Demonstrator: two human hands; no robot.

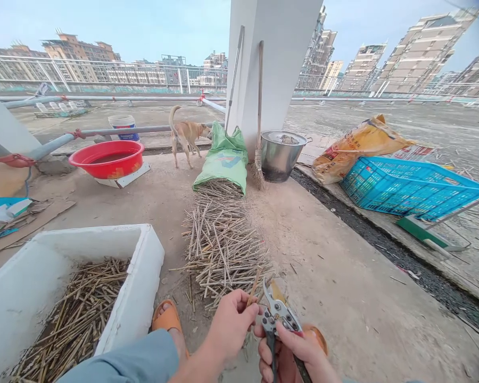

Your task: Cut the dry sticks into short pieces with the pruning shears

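My left hand (234, 322) is closed, pinching a short dry stalk (254, 284) between thumb and fingers. Beside it, my right hand (291, 354) grips the handles of a pair of pruning shears (280, 314), whose blades are spread and point away from me. The stalk is just left of the blades; whether it touches them I cannot tell. Beyond my hands a long pile of cut stalks (227, 239) runs across the ground into the mouth of a green woven sack (225, 159). On the left, a white foam box (146, 276) holds many more stalks (77, 314).
A red basin (107, 159), a dog (186, 135) and a bucket (123, 126) are at the back left. Near the pillar (269, 69) stand a broom (259, 122) and a metal pot (281, 157). A blue crate (411, 186) and a yellow sack (355, 149) lie right, past a dark gutter.
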